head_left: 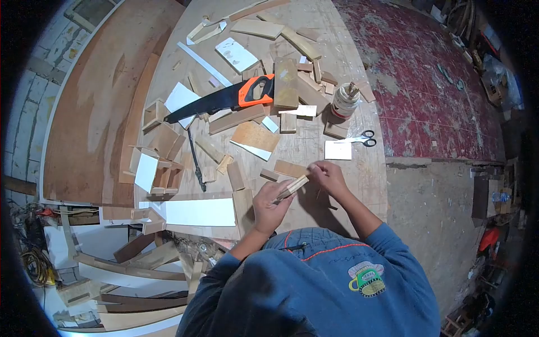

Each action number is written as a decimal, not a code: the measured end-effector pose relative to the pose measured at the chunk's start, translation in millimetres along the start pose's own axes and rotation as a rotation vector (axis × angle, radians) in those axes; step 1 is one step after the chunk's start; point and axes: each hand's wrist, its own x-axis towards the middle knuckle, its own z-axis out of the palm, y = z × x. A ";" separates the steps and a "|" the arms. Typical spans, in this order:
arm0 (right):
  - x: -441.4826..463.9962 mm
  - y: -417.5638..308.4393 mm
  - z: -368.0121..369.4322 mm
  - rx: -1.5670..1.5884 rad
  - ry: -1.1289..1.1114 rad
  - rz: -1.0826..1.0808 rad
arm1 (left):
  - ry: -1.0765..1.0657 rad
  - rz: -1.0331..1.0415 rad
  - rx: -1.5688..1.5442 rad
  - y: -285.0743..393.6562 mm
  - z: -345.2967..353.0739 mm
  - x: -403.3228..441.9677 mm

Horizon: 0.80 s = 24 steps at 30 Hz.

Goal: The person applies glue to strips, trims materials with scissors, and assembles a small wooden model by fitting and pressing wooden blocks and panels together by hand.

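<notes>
My left hand (pixel 268 209) is wrapped around a small wooden block (pixel 294 186), held at a slant just above the bench near my body. The block's pale edges look like layered wood strips. My right hand (pixel 328 178) is beside its upper end, fingers pinched together; whether anything small is between them is hidden. Under and behind my hands lie a flat wood piece (pixel 292 169) and a narrow wood strip (pixel 269 175). To the right, scissors (pixel 368 139) rest near a white square piece (pixel 337 150).
A handsaw (pixel 213 104) with an orange handle lies among wood offcuts. A jar (pixel 344 102) holding sticks stands at the right. Small wooden box frames (pixel 160 174) and a long white board (pixel 200 212) occupy the left side. A large wood panel (pixel 101 106) lies beyond the bench.
</notes>
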 end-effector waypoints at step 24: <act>3.5 -39.6 -6.1 -0.108 -0.573 -0.094 | -0.679 -0.443 0.005 -23.5 -14.5 27.0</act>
